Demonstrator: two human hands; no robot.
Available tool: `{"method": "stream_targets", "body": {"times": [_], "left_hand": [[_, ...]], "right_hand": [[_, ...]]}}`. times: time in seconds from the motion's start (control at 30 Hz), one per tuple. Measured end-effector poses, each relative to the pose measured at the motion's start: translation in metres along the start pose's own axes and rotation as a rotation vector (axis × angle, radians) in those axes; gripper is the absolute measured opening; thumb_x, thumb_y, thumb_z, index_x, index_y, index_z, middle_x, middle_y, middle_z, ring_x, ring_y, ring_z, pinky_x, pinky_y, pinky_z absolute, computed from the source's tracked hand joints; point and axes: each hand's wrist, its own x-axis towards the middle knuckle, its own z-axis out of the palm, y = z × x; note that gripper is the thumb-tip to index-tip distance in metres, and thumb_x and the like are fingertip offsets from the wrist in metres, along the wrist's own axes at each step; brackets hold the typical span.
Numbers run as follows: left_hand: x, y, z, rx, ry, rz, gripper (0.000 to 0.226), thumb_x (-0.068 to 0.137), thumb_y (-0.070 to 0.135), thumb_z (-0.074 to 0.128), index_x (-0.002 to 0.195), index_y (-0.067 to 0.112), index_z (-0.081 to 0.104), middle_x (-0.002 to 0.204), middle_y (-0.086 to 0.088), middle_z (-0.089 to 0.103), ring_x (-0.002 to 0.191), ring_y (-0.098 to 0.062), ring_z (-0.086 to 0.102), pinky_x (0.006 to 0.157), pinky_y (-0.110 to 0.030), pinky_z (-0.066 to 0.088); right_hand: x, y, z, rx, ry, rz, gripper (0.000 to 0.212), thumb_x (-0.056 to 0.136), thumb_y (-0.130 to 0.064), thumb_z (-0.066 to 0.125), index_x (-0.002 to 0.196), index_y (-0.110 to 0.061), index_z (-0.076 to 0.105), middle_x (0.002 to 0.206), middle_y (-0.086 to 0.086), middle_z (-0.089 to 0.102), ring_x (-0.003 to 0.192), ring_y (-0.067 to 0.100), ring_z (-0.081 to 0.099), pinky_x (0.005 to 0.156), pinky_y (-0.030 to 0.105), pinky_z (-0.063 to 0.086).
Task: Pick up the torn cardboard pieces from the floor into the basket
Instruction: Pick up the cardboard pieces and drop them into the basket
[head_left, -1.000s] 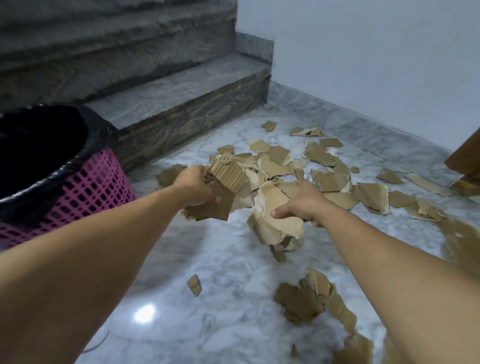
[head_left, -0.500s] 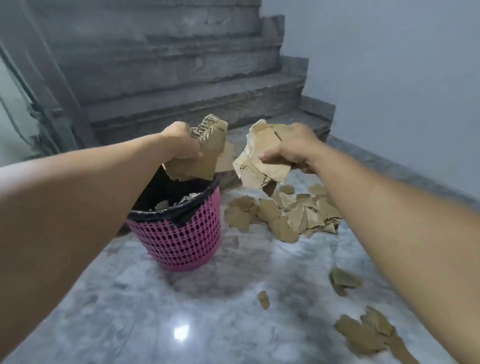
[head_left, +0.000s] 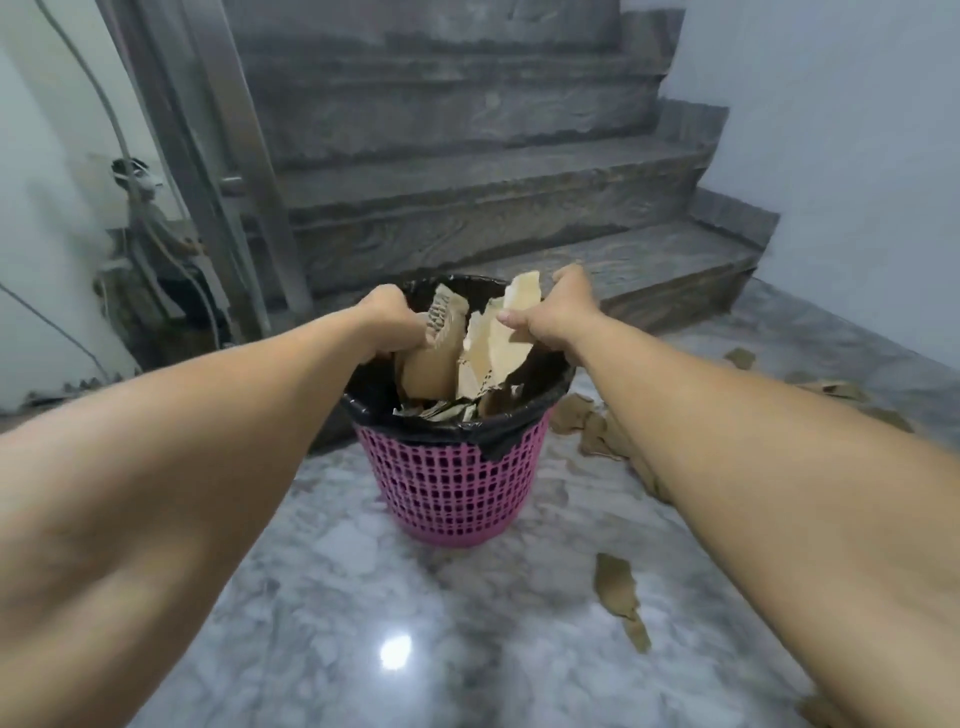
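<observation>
Lone torn brown cardboard scrap (head_left: 615, 587) lies on glossy grey marble floor (head_left: 322, 597) at 5 o'clock of pink plastic lattice basket (head_left: 457, 488) with black liner. Directly above its mouth, left hand (head_left: 387, 325) clenches corrugated pieces (head_left: 434, 353), right hand (head_left: 558, 312) pinches pale sheets (head_left: 498, 343) — both hang straight down, equally near. More scraps (head_left: 592, 428) at 3 o'clock.
</observation>
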Motion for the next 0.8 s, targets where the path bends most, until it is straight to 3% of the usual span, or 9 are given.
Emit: {"method": "stream_targets", "body": {"times": [0.1, 0.17, 0.23, 0.33, 0.47, 0.57, 0.7, 0.8], "left_hand": [[0.004, -0.007, 0.014, 0.018, -0.067, 0.007, 0.059, 0.08, 0.02, 0.076, 0.13, 0.004, 0.049, 0.122, -0.014, 0.057, 0.109, -0.03, 0.056, 0.094, -0.038, 0.049], [0.006, -0.005, 0.02, 0.031, -0.062, 0.05, 0.062, 0.078, 0.024, 0.078, 0.131, 0.004, 0.051, 0.127, -0.013, 0.058, 0.115, -0.029, 0.055, 0.098, -0.036, 0.047], [0.006, 0.004, 0.025, 0.047, -0.053, 0.104, 0.062, 0.079, 0.026, 0.077, 0.132, 0.005, 0.053, 0.128, -0.012, 0.059, 0.117, -0.028, 0.056, 0.097, -0.033, 0.046], [0.005, 0.027, 0.033, 0.061, -0.032, 0.222, 0.056, 0.078, 0.029, 0.077, 0.127, 0.009, 0.058, 0.122, -0.009, 0.063, 0.112, -0.024, 0.059, 0.087, -0.029, 0.046], [-0.006, 0.071, 0.058, 0.039, 0.0, 0.446, 0.033, 0.078, 0.027, 0.076, 0.105, 0.011, 0.067, 0.101, -0.006, 0.069, 0.096, -0.021, 0.063, 0.082, -0.031, 0.051], [-0.02, 0.1, 0.087, 0.056, -0.02, 0.614, 0.021, 0.078, 0.021, 0.073, 0.094, 0.006, 0.07, 0.09, -0.007, 0.068, 0.088, -0.022, 0.063, 0.077, -0.033, 0.052], [-0.037, 0.121, 0.139, 0.101, -0.156, 0.695, 0.026, 0.078, 0.025, 0.075, 0.098, 0.01, 0.067, 0.087, -0.001, 0.063, 0.083, -0.017, 0.059, 0.068, -0.028, 0.048], [-0.046, 0.121, 0.187, 0.197, -0.297, 0.677, 0.039, 0.076, 0.029, 0.077, 0.11, 0.013, 0.065, 0.098, -0.002, 0.067, 0.088, -0.018, 0.062, 0.071, -0.029, 0.049]], "right_hand": [[0.002, 0.007, 0.0, -0.108, 0.002, -0.009, 0.07, 0.075, -0.023, 0.084, 0.131, -0.01, 0.044, 0.134, 0.014, 0.051, 0.124, 0.033, 0.051, 0.101, 0.046, 0.048], [0.005, 0.011, -0.007, -0.11, 0.039, -0.011, 0.043, 0.075, -0.021, 0.084, 0.106, -0.008, 0.057, 0.12, 0.017, 0.06, 0.113, 0.035, 0.06, 0.093, 0.047, 0.054], [0.005, 0.015, -0.017, -0.054, 0.056, 0.006, 0.027, 0.076, -0.015, 0.083, 0.082, -0.013, 0.057, 0.103, 0.016, 0.067, 0.092, 0.032, 0.071, 0.079, 0.045, 0.06], [-0.002, 0.028, -0.042, 0.026, 0.047, 0.058, 0.021, 0.08, -0.008, 0.079, 0.083, -0.012, 0.059, 0.096, 0.015, 0.069, 0.076, 0.025, 0.072, 0.06, 0.035, 0.061], [-0.017, 0.063, -0.091, -0.033, -0.017, 0.165, 0.016, 0.083, -0.007, 0.076, 0.088, -0.007, 0.06, 0.089, 0.015, 0.068, 0.074, 0.025, 0.07, 0.067, 0.041, 0.062], [-0.025, 0.096, -0.124, -0.073, -0.031, 0.256, 0.02, 0.083, -0.007, 0.075, 0.095, -0.005, 0.06, 0.095, 0.017, 0.067, 0.074, 0.024, 0.068, 0.07, 0.041, 0.062], [-0.041, 0.141, -0.153, -0.147, -0.07, 0.368, 0.019, 0.085, -0.006, 0.073, 0.101, -0.001, 0.064, 0.099, 0.016, 0.067, 0.077, 0.023, 0.068, 0.073, 0.041, 0.061], [-0.056, 0.179, -0.167, -0.189, -0.102, 0.417, 0.011, 0.085, -0.006, 0.073, 0.089, -0.006, 0.062, 0.096, 0.013, 0.066, 0.082, 0.024, 0.067, 0.076, 0.041, 0.06]]}}
